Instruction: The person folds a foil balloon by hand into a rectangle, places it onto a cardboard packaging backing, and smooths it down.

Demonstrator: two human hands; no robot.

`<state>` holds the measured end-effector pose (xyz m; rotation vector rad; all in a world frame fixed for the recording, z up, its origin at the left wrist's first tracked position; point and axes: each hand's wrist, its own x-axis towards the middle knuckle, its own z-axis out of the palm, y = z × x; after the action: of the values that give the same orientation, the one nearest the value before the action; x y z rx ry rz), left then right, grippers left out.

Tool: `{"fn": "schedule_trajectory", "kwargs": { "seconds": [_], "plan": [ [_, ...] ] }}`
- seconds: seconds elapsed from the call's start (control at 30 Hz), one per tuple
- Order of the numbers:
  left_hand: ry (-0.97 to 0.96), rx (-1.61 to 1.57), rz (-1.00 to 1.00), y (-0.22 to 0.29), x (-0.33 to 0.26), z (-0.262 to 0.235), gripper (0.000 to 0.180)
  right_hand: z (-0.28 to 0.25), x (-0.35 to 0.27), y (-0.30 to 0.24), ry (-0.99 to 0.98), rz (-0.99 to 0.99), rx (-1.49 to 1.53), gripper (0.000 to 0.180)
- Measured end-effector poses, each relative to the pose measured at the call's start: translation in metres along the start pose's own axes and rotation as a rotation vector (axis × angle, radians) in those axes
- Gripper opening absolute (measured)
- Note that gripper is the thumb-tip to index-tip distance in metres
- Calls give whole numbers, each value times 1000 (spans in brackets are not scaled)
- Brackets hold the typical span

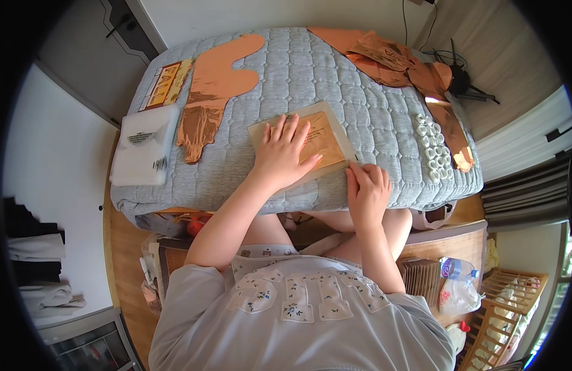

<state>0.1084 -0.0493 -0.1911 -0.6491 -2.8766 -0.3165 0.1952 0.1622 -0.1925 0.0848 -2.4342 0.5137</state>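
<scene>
A frosted plastic zip bag [334,120] lies flat on the quilted bed in front of me. Inside it, a folded copper-coloured foil piece [328,143] with small print shows through. My left hand [284,148] rests palm down across the bag's left part, fingers spread. At the bag's near right corner, my right hand [368,185] is closed in a pinch on the edge, beside a small dark mark. Whatever lies between those fingertips is mostly hidden. Left of the bag, a flat copper foil balloon [215,86] is spread out.
A stack of clear plastic bags [143,151] lies at the bed's left, below a printed card [165,85]. More foil balloons [385,62] spread at the far right, above several small white rolls [432,148]. A black router-like device [460,79] with cables stands beyond.
</scene>
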Motion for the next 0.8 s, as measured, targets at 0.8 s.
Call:
{"fn": "schedule_trajectory", "kwargs": {
  "seconds": [0.8],
  "plan": [
    [-155,-69,-48,-3,6,-7,82,0,-30,-45,-276,19,-67,62]
  ]
}}
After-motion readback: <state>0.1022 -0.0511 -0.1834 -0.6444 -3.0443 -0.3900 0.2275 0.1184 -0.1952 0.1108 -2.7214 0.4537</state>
